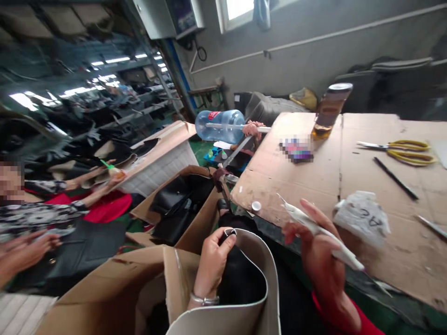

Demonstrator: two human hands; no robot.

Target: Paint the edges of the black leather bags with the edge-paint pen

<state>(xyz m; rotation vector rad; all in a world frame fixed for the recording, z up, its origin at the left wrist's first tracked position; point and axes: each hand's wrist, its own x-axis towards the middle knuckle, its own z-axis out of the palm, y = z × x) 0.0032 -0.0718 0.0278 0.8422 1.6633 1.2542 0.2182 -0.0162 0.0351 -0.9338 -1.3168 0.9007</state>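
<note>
With my left hand (209, 263) I pinch the curled sheet (271, 279) beside the cardboard box (115, 270), perhaps to keep its edge raised, while my right hand (323, 260) grasps the white tool (300, 217), leaving its tip free.

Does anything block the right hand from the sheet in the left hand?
Nothing visible does: the right hand, holding a white tool, has an open gap to the sheet in the left hand.

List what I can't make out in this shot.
All in the head view:
Curved sheet: lower end cut off by the bottom edge.
White tool: middle partly hidden by the right hand.
Small colourful item: details masked by pixelation.
Silvery rod: one end cut off by the right edge.
</note>
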